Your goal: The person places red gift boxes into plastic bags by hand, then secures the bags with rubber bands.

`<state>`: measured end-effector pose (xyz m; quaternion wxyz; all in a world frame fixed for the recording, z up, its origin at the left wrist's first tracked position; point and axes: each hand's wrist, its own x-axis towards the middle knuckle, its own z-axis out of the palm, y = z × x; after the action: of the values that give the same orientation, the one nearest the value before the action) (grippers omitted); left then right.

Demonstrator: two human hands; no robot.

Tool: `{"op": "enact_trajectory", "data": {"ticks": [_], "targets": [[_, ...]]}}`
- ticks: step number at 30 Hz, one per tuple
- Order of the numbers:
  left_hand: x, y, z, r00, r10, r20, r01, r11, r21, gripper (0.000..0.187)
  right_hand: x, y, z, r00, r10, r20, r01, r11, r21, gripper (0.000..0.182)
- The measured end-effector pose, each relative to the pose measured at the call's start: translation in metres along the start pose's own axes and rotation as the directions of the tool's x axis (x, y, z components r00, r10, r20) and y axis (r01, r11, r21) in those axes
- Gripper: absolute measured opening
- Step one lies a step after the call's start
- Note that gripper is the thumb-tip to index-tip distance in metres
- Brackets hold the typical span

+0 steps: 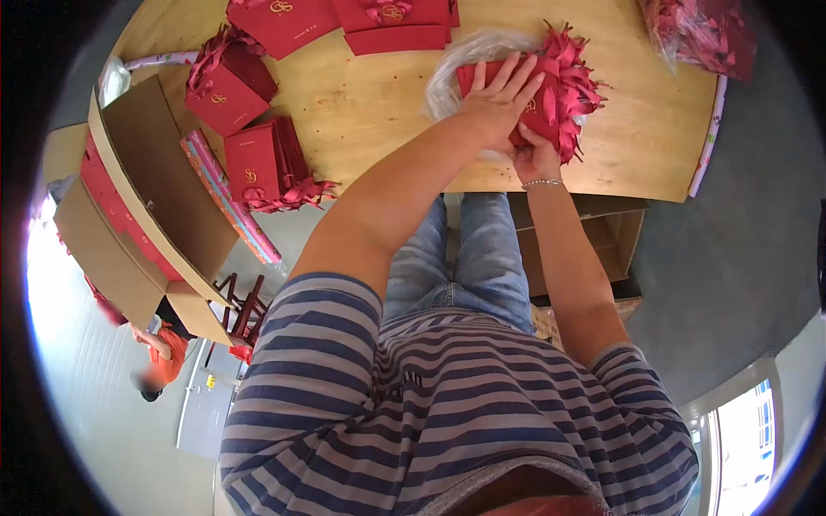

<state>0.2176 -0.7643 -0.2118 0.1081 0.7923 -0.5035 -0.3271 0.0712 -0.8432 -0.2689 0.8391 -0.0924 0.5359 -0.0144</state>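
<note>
Striped shirt, then jeans, before ribboned red gift bags.
Right hand holds their near edge, thumb on top; left hand lies flat across them, fingers spread. Clear plastic shows around them on the table; other red bags lie beyond.

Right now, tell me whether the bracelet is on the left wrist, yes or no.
No, the bracelet circles the wrist of the right hand, at the red bags.
</note>
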Motion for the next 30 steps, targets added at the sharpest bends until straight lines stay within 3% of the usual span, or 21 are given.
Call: {"op": "enact_trajectory", "data": {"ticks": [2, 6, 8, 9, 10, 11, 12, 14, 15, 17, 18, 20, 21, 23, 26, 27, 28, 29, 30], "targets": [[0.003, 0.002, 0.003, 1.000, -0.017, 0.015, 0.017, 1.000, 0.008, 0.132, -0.004, 0.003, 0.011, 0.988, -0.135, -0.073, 0.124, 0.983, -0.137, 0.028], [0.004, 0.003, 0.001, 0.997, -0.058, 0.056, 0.056, 0.998, 0.033, 0.128, -0.031, -0.002, 0.024, 0.943, -0.259, -0.210, 0.169, 0.915, -0.366, 0.021], [0.010, 0.001, 0.019, 0.997, -0.070, 0.010, 0.069, 0.991, 0.115, 0.126, -0.044, -0.011, 0.014, 0.935, -0.228, -0.272, -0.091, 0.587, -0.805, 0.018], [0.010, 0.001, 0.016, 0.997, -0.077, 0.006, 0.076, 0.991, 0.111, 0.126, -0.059, -0.011, 0.016, 0.936, -0.227, -0.269, -0.092, 0.580, -0.809, 0.018], [0.008, 0.002, 0.008, 0.997, -0.066, 0.029, 0.064, 0.996, 0.068, 0.125, -0.078, -0.014, 0.025, 0.908, -0.419, 0.026, 0.086, 0.125, -0.988, 0.020], [0.004, 0.002, 0.003, 0.997, -0.061, 0.051, 0.060, 0.998, 0.025, 0.124, -0.091, -0.019, 0.039, 0.819, -0.435, 0.375, 0.213, -0.376, -0.902, 0.023], [0.003, 0.005, 0.001, 0.996, -0.072, 0.059, 0.068, 0.995, 0.070, 0.114, -0.097, -0.027, 0.060, 0.742, -0.424, 0.519, 0.242, -0.553, -0.797, 0.022], [0.007, 0.003, 0.006, 0.994, -0.079, 0.071, 0.076, 0.996, 0.048, 0.106, -0.084, -0.036, 0.078, 0.794, -0.371, 0.481, 0.233, -0.545, -0.805, 0.020], [0.012, -0.004, 0.037, 0.987, -0.046, -0.152, 0.046, 0.999, -0.002, 0.103, -0.073, -0.037, 0.085, 0.667, -0.404, 0.626, 0.460, -0.438, -0.773, 0.022], [0.005, -0.003, 0.019, 0.998, -0.047, -0.032, 0.048, 0.998, 0.042, 0.093, -0.036, -0.034, 0.088, 0.847, -0.397, 0.354, 0.430, 0.119, -0.895, 0.034], [0.004, -0.005, 0.024, 0.996, -0.025, -0.080, 0.027, 0.999, 0.022, 0.087, -0.008, -0.034, 0.079, 0.844, -0.433, 0.316, 0.440, 0.223, -0.870, 0.036], [-0.002, -0.001, 0.001, 0.997, -0.010, 0.073, -0.001, 0.990, 0.140, 0.097, 0.014, -0.043, 0.074, 0.895, -0.439, 0.079, 0.308, 0.480, -0.822, 0.044], [-0.005, -0.001, 0.003, 0.991, 0.015, -0.135, -0.011, 0.999, 0.033, 0.112, 0.018, -0.042, 0.080, 0.881, -0.473, 0.004, 0.288, 0.530, -0.798, 0.049], [-0.007, -0.008, 0.001, 0.999, 0.037, -0.034, -0.040, 0.996, -0.075, 0.114, 0.019, -0.043, 0.081, 0.900, -0.435, 0.017, 0.282, 0.553, -0.784, 0.047], [-0.014, -0.013, -0.005, 0.992, 0.076, -0.102, -0.091, 0.986, -0.143, 0.112, 0.016, -0.041, 0.087, 0.874, -0.482, -0.062, 0.265, 0.581, -0.769, 0.046], [-0.020, -0.018, -0.007, 0.965, 0.109, -0.239, -0.153, 0.973, -0.173, 0.095, 0.047, -0.037, 0.059, 0.787, -0.616, -0.003, 0.382, 0.491, -0.783, 0.048], [-0.026, -0.024, -0.007, 0.962, 0.109, -0.248, -0.152, 0.975, -0.161, 0.095, 0.068, -0.039, 0.032, 0.806, -0.588, 0.066, 0.359, 0.397, -0.845, 0.043], [-0.031, -0.030, -0.008, 0.918, 0.054, -0.393, -0.146, 0.967, -0.208, 0.085, 0.075, -0.040, 0.017, 0.825, -0.551, 0.127, 0.336, 0.298, -0.893, 0.039], [-0.038, -0.037, -0.010, 0.854, -0.006, -0.521, -0.149, 0.955, -0.256, 0.075, 0.014, -0.035, 0.082, 0.914, -0.403, -0.036, 0.227, 0.584, -0.779, 0.036]]}}
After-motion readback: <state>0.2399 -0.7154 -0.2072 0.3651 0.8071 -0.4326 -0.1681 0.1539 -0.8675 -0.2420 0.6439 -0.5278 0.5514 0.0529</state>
